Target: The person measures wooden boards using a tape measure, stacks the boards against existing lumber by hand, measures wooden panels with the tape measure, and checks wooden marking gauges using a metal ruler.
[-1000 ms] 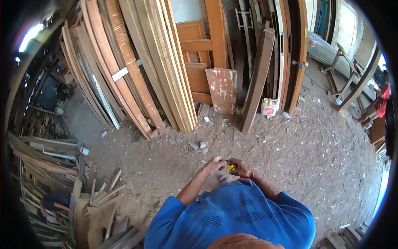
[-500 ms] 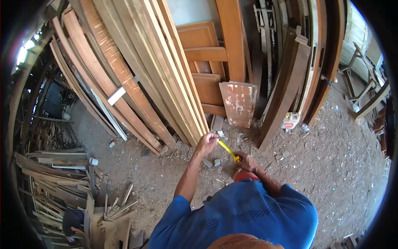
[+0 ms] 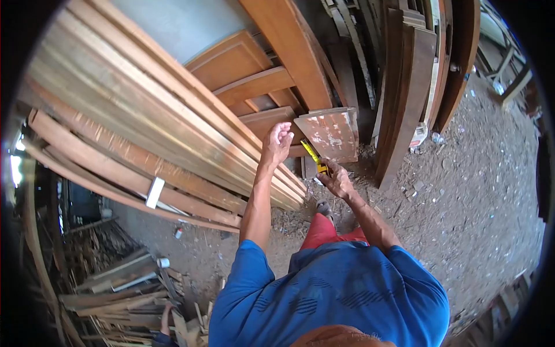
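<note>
My right hand [image 3: 340, 183] is closed around a yellow tape measure [image 3: 322, 168]. A short length of its yellow blade [image 3: 310, 151] sticks out up and to the left, its end free. My left hand [image 3: 276, 147] is raised beside the long light-brown boards [image 3: 191, 110], its fingers loosely bent and apart with nothing in them. A gap separates it from the blade's end. Behind the tape leans a reddish-brown panel [image 3: 332, 136] with pale, worn patches.
Orange-brown door frames [image 3: 263, 78] lean at the back. Dark upright planks [image 3: 407, 98] stand to the right, near a whitish container [image 3: 419, 135]. Scrap wood [image 3: 124, 306] is heaped at lower left, where part of another person's arm [image 3: 166, 319] shows. Debris litters the dirt floor [image 3: 462, 196].
My left hand has let go of the blade's end and moved up. More blade was out before. My right hand has risen with the tape measure, and the view has turned.
</note>
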Motion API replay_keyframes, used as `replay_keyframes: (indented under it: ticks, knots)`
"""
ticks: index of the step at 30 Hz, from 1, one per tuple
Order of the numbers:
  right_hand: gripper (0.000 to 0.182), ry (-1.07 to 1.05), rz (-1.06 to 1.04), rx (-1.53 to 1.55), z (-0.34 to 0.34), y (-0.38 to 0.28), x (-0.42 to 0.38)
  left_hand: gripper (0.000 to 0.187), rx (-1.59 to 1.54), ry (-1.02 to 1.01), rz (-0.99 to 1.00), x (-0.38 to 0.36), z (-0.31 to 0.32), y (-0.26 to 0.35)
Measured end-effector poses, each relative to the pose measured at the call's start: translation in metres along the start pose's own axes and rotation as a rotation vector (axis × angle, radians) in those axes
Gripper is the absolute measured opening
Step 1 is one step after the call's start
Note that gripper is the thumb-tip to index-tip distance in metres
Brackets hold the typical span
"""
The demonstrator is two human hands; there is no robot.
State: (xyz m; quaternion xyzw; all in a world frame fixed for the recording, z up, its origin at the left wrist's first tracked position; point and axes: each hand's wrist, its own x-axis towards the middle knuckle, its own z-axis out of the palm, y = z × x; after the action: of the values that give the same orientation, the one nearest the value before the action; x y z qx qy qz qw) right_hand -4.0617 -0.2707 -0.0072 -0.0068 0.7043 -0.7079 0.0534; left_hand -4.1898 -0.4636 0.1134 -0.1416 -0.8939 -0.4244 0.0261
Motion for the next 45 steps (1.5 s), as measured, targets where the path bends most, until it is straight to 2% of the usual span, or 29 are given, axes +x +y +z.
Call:
replay_keyframes:
  ticks: [1, 4, 5, 8, 12, 13, 14, 16, 17, 20, 22, 24, 25, 28, 29, 32, 35, 38, 41, 44, 45]
  knots:
    - [0.053, 0.014, 0.049, 0.02, -0.001, -0.019, 0.006, 0.031, 0.069, 0.029, 0.068, 0.018, -0.005, 0.0]
    - [0.051, 0.181, -0.087, -0.118, 0.012, -0.009, 0.044, 0.025, 0.245, 0.112, 0.205, 0.079, -0.021, -0.02]
    - [0.048, 0.173, -0.085, -0.13, 0.015, -0.013, 0.061, 0.024, 0.265, 0.133, 0.281, 0.103, -0.026, -0.028]
    - [0.045, 0.269, -0.053, -0.058, 0.033, -0.028, 0.106, 0.022, 0.343, 0.159, 0.392, 0.165, -0.04, -0.055]
    - [0.047, 0.437, -0.265, -0.109, 0.067, 0.019, 0.199, 0.02, 0.582, 0.247, 0.604, 0.252, -0.044, -0.093]
    - [0.048, 0.377, -0.152, -0.162, 0.059, -0.028, 0.206, 0.016, 0.61, 0.248, 0.634, 0.268, -0.041, -0.11]
    - [0.048, 0.42, -0.174, -0.128, 0.065, -0.028, 0.221, 0.015, 0.437, 0.149, 0.535, 0.275, -0.04, -0.118]
    - [0.047, 0.492, -0.186, -0.041, 0.08, -0.008, 0.257, 0.013, 0.118, -0.045, 0.278, 0.277, -0.04, -0.124]
    - [0.048, 0.518, -0.214, -0.073, 0.078, -0.007, 0.278, 0.01, 0.138, 0.042, 0.401, 0.28, -0.035, -0.135]
    - [0.049, 0.565, -0.25, -0.153, 0.09, 0.005, 0.291, 0.011, 0.15, 0.12, 0.482, 0.279, -0.029, -0.147]
    - [0.05, 0.588, -0.299, -0.044, 0.095, 0.016, 0.3, 0.012, 0.108, 0.094, 0.454, 0.278, -0.032, -0.15]
    - [0.049, 0.594, -0.267, -0.09, 0.091, 0.017, 0.3, 0.012, 0.081, 0.082, 0.507, 0.279, -0.03, -0.153]
    - [0.049, 0.607, -0.253, -0.11, 0.086, 0.013, 0.298, 0.012, -0.026, 0.034, 0.426, 0.278, -0.029, -0.148]
    - [0.048, 0.611, -0.285, -0.11, 0.079, 0.003, 0.299, 0.012, -0.074, -0.021, 0.478, 0.282, -0.03, -0.142]
    - [0.048, 0.606, -0.28, -0.126, 0.078, 0.003, 0.299, 0.013, -0.118, -0.049, 0.434, 0.281, -0.03, -0.14]
    - [0.047, 0.583, -0.264, -0.147, 0.076, 0.004, 0.306, 0.014, -0.102, -0.07, 0.428, 0.282, -0.028, -0.135]
    - [0.048, 0.565, -0.251, -0.114, 0.075, 0.008, 0.313, 0.014, 0.089, -0.053, 0.465, 0.285, -0.021, -0.129]
    - [0.048, 0.606, -0.281, -0.119, 0.078, 0.02, 0.318, 0.014, 0.238, 0.076, 0.535, 0.282, -0.011, -0.125]
    - [0.049, 0.7, -0.356, -0.091, 0.083, 0.04, 0.33, 0.013, 0.175, 0.128, 0.638, 0.291, -0.004, -0.141]
    - [0.049, 0.724, -0.261, -0.013, 0.091, 0.06, 0.333, 0.015, 0.181, 0.143, 0.656, 0.296, -0.005, -0.149]
    - [0.048, 0.745, -0.244, -0.001, 0.094, 0.066, 0.334, 0.015, 0.199, 0.113, 0.726, 0.298, -0.007, -0.15]
